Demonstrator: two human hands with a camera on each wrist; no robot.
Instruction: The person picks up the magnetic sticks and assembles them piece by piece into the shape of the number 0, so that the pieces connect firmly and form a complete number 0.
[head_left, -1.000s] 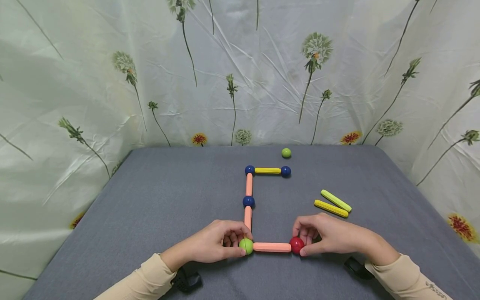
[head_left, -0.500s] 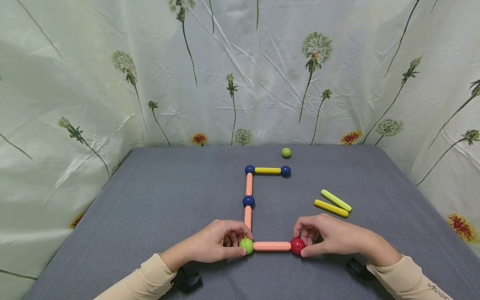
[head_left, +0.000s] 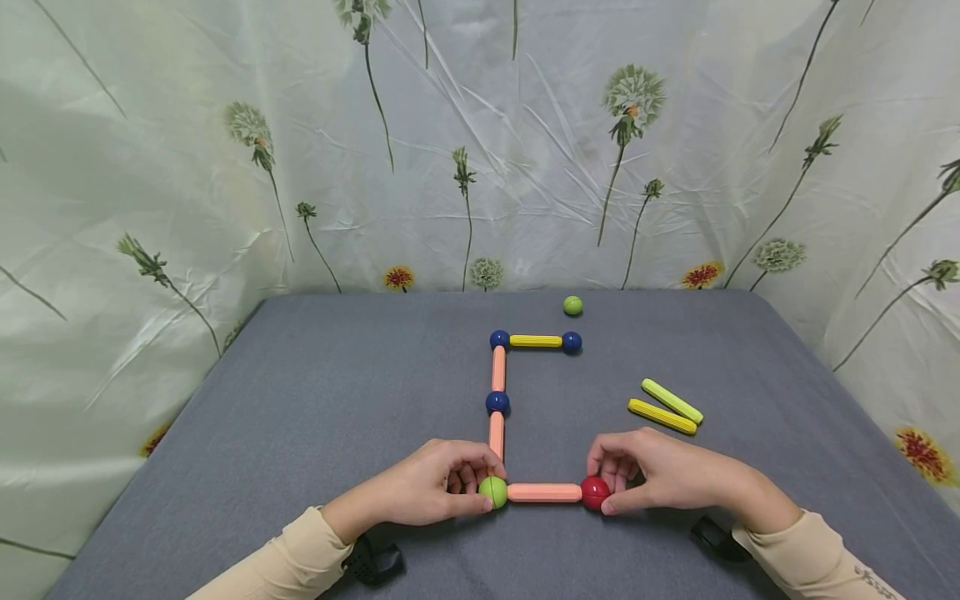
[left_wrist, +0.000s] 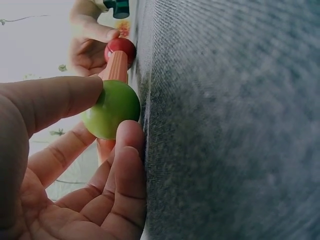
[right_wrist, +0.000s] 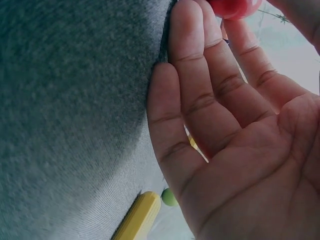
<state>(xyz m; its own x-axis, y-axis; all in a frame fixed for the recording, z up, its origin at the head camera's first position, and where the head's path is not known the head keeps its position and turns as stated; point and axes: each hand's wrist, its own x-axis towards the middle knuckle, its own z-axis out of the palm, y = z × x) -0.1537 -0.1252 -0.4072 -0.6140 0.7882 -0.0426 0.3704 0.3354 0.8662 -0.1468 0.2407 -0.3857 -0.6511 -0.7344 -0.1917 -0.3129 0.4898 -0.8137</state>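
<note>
My left hand (head_left: 442,483) pinches a green ball (head_left: 492,492) between thumb and fingers at the near corner of a ball-and-rod figure. From that ball a salmon rod (head_left: 544,493) runs right to a red ball (head_left: 596,493), which my right hand (head_left: 652,471) pinches. Another salmon rod (head_left: 497,435) leads away from the green ball to a blue ball (head_left: 497,403); its near end is hidden by the left fingers. Beyond it, a salmon rod (head_left: 498,368) reaches a second blue ball (head_left: 499,340). In the left wrist view, the green ball (left_wrist: 112,110) sits against the thumb and fingertips.
At the far end, a yellow rod (head_left: 536,342) joins the corner ball to a blue ball (head_left: 572,342). A loose green ball (head_left: 573,306) lies near the table's back edge. Right of the figure lie a yellow rod (head_left: 662,417) and a lime rod (head_left: 672,401). Patterned cloth (head_left: 540,167) hangs behind.
The right hand and the red ball have shifted very slightly to the right, and the salmon rod between the hands lies a touch straighter. The left hand keeps its grip in place.
</note>
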